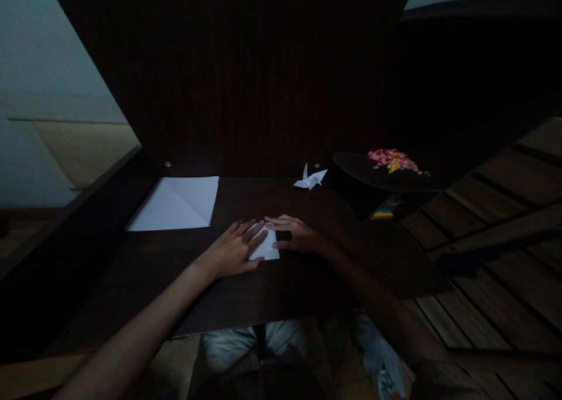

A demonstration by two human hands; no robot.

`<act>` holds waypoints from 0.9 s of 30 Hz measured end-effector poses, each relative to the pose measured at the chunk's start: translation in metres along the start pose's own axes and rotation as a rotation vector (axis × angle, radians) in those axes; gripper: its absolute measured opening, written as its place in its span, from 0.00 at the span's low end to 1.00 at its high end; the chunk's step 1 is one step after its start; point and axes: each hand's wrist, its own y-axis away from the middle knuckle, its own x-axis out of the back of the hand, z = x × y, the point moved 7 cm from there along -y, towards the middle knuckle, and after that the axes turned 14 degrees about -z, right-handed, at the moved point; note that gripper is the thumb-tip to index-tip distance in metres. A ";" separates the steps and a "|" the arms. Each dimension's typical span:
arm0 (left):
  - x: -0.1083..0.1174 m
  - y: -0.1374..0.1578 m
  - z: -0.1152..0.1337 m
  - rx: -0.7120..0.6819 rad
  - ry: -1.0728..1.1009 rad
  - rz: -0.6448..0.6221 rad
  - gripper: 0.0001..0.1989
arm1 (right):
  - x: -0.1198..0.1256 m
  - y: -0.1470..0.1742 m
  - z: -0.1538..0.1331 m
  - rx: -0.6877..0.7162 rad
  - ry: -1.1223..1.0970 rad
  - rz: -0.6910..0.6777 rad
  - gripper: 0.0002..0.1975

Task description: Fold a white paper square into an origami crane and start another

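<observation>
A small folded sheet of white paper (268,249) lies flat on the dark desk (246,300) in front of me. My left hand (237,248) rests on its left side, fingers spread and stretched across it. On the right, my right hand (296,234) touches the paper's upper and right edges, its fingers extended and the thumb apart. The fingers cover the paper's top and left parts, so its full shape is hidden. Behind my right hand stands a white origami crane (311,180).
A stack of white paper (180,204) with a diagonal crease lies at the back left. On a small rounded shelf (351,168) at the right sits a pile of colourful small pieces (393,160). A raised side board (74,230) borders the left, and a tall panel (246,84) the back.
</observation>
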 end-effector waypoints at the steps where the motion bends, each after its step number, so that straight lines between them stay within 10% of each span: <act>1: 0.000 0.000 0.000 0.001 0.000 0.001 0.31 | 0.000 0.000 0.000 -0.006 -0.001 -0.004 0.31; 27: -0.003 0.001 -0.003 -0.058 0.073 -0.009 0.30 | -0.006 0.003 0.003 0.000 0.005 0.015 0.31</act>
